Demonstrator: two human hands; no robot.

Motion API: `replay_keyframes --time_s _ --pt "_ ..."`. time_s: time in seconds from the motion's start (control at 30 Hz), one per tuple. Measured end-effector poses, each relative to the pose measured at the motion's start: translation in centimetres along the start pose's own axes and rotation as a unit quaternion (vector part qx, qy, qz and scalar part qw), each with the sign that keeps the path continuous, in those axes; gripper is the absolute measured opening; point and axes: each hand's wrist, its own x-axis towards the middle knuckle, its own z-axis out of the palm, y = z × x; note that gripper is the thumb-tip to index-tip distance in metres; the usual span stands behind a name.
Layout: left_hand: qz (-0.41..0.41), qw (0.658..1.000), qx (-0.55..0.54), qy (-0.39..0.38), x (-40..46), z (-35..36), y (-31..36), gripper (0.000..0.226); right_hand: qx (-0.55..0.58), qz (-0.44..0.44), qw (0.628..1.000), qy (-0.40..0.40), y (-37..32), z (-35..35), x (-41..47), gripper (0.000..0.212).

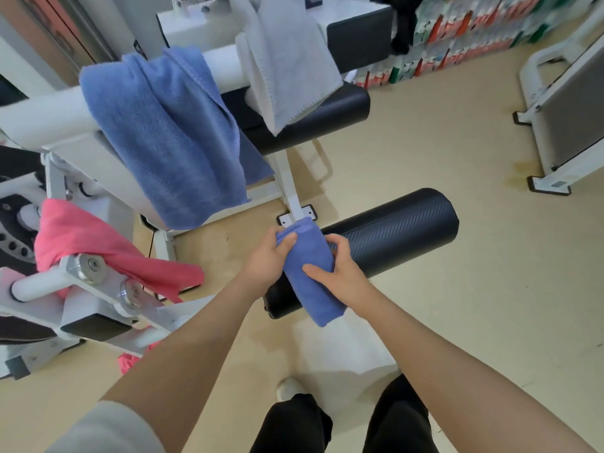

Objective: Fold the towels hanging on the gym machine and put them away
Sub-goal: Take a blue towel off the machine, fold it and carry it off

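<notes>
head view, looking down over a gym machine with a white frame and black pads.

both hands hold a folded blue towel over the near black roller. the towel is a narrow, thick bundle, long axis running away from the person, near end hanging past the roller's left end.

left hand: fingers curled round the far left corner of the bundle, thumb on top. firm grip.

right hand: thumb lies across the top of the towel at mid-length, fingers curled over its right edge. also gripping.

other towels on the machine:
- large blue towel draped over the white bar at left, unfolded, hanging down.
- white towel draped over the far bar, lower corner lying on the far black roller.
- pink towel bunched over the arm at lower left, one end trailing right; another bit of pink shows lower down, below the frame.

floor is beige. a white shoe and black trousers at bottom centre. stacked cartons along the far wall, second white machine at right.
</notes>
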Motion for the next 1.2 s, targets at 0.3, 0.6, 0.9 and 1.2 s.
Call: replay_keyframes --time_s 0.3,0.6,0.9,1.2 --pt "0.066 0.962 -0.256 -0.062 1.0 10.8 11.5 0.046 0.028 -0.011 0.993 -0.117 -2.0 -18.2 -1.3 0.053" --pt "0.015 0.975 -0.168 -0.147 5.4 24.8 21.5 0.082 -0.123 0.018 0.985 -0.123 -1.1 -40.5 -1.1 0.052" --pt "0.066 0.973 -0.105 -0.193 13.1 36.4 30.0 0.031 0.004 0.000 0.996 0.089 0.9 -55.1 2.4 0.066" --pt "0.067 0.950 -0.252 -0.171 28.9 42.7 41.0 0.020 0.216 -0.049 0.961 0.168 -5.2 -68.9 14.0 0.064"
